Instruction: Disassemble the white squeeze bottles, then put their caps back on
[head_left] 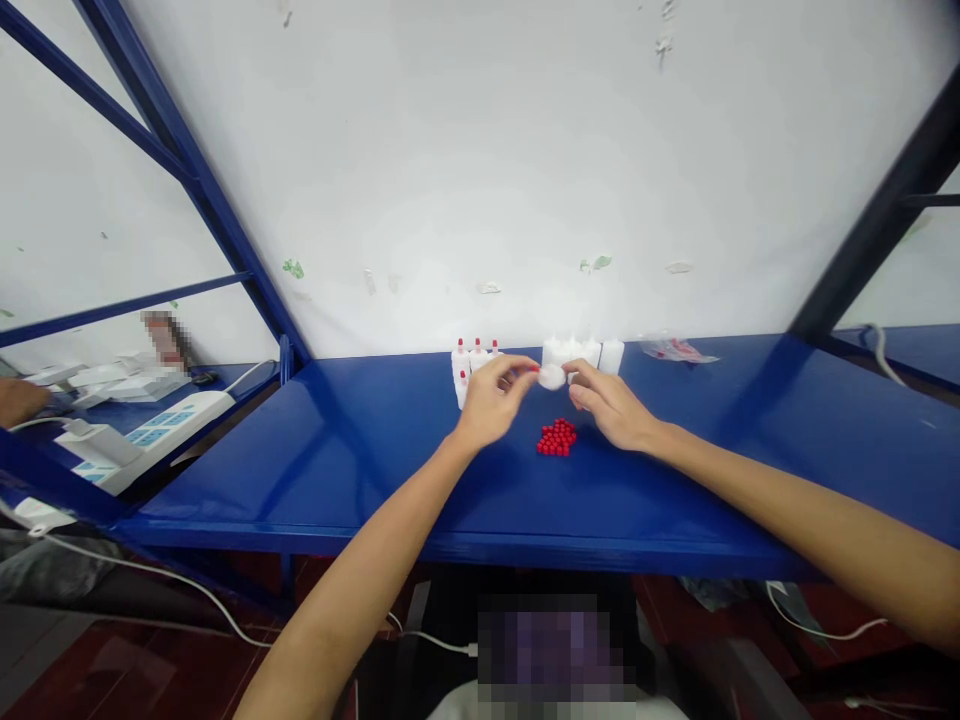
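Observation:
A white bottle (553, 377), slightly blurred, lies tilted on its side between my hands, its red cap pointing left. My left hand (489, 400) pinches the red cap end. The fingers of my right hand (609, 404) are bent and pressed close at the bottle's other end. Several small red caps (556, 438) lie in a cluster on the blue table below the hands. Behind my left hand stand several white bottles with red tips (460, 362). Several white bottles without red caps (611, 357) stand behind my right hand.
A clear plastic bag (679, 349) with red items lies at the back of the blue table (360, 440). White power strips (157, 430) and a person's hand (21, 402) are at the far left, beyond the blue frame post (202, 190). A wall rises behind.

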